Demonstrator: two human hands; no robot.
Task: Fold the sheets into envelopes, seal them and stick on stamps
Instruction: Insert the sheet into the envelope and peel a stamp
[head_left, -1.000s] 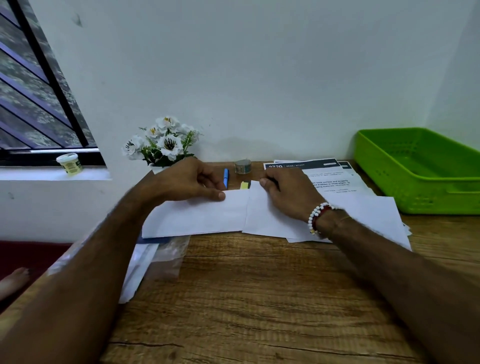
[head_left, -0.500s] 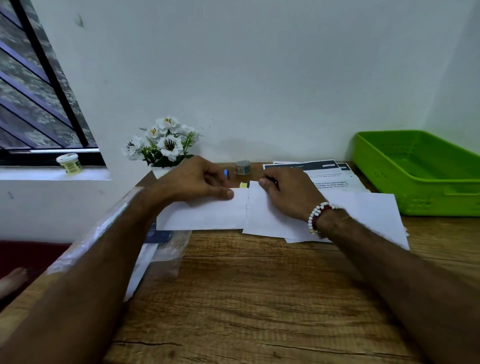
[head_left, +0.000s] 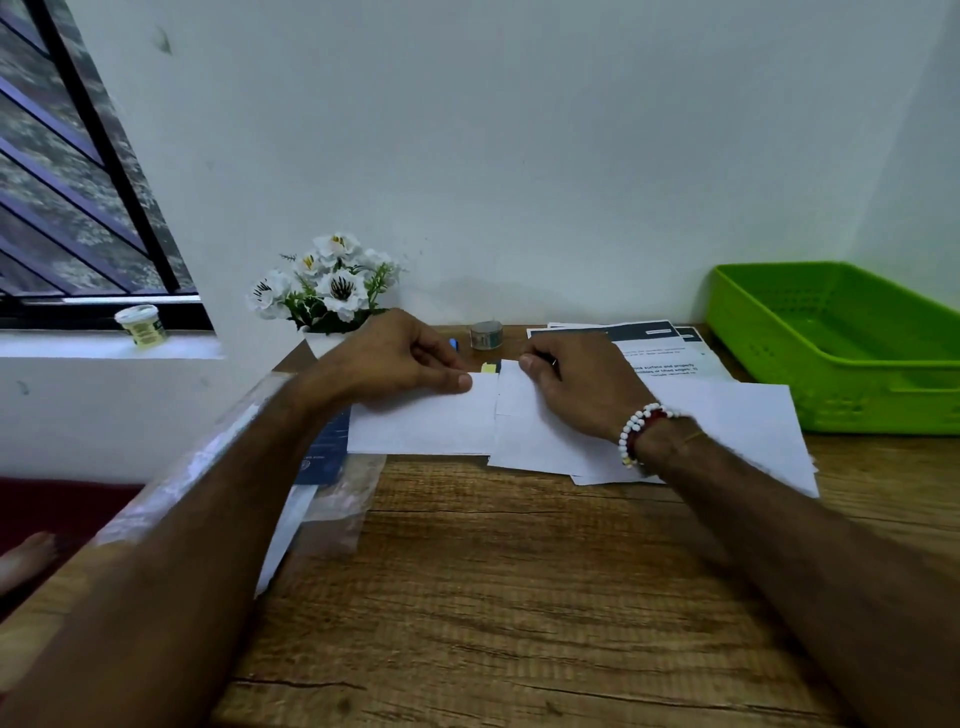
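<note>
White folded sheet (head_left: 426, 428), long axis left-right, by far edge of table (head_left: 519, 597) | left hand (head_left: 405, 358) pinches its far right corner | right hand (head_left: 582, 389), fingers curled at corner of adjoining sheet (head_left: 727, 421), hold unclear

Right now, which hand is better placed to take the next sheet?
Likely the right. The right hand lies on the loose sheets, curled at their top edge; the left hand pinches the folded sheet and would have to release it and cross over.
</note>
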